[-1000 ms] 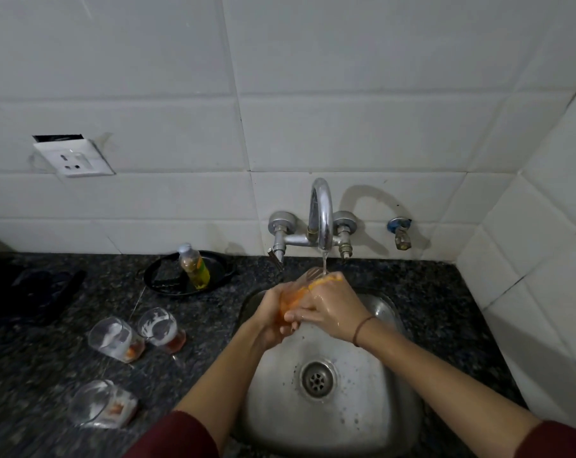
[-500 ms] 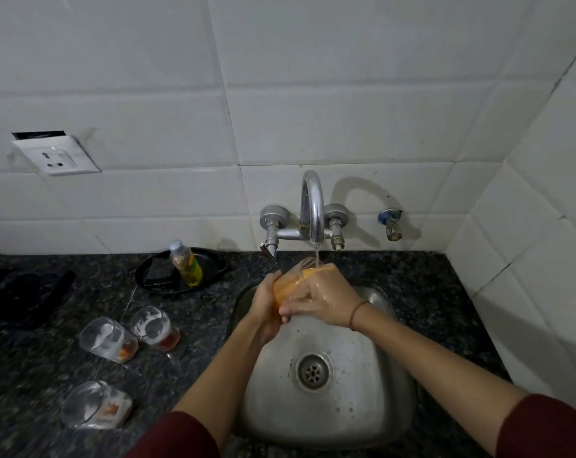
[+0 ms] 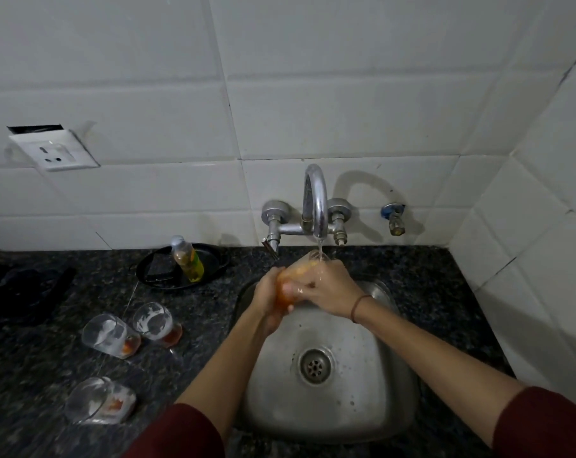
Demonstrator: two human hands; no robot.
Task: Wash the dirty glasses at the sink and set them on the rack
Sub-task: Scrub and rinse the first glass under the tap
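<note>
L grip (image 3: 266, 300), R grip (image 3: 331, 290) hold glass (image 3: 284, 290) under tap (image 3: 317, 200).

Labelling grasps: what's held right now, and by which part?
A glass, tilted under the running tap. Left hand wraps its lower end; right hand curls over its side near the rim.

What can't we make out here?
Head view:
- Glass: mostly covered by left hand and right hand; cleanliness unclear.
- Rack: none in frame.
- Dark object at left edge: cut off, too dim to identify.
- Bottle label: too small.
</note>
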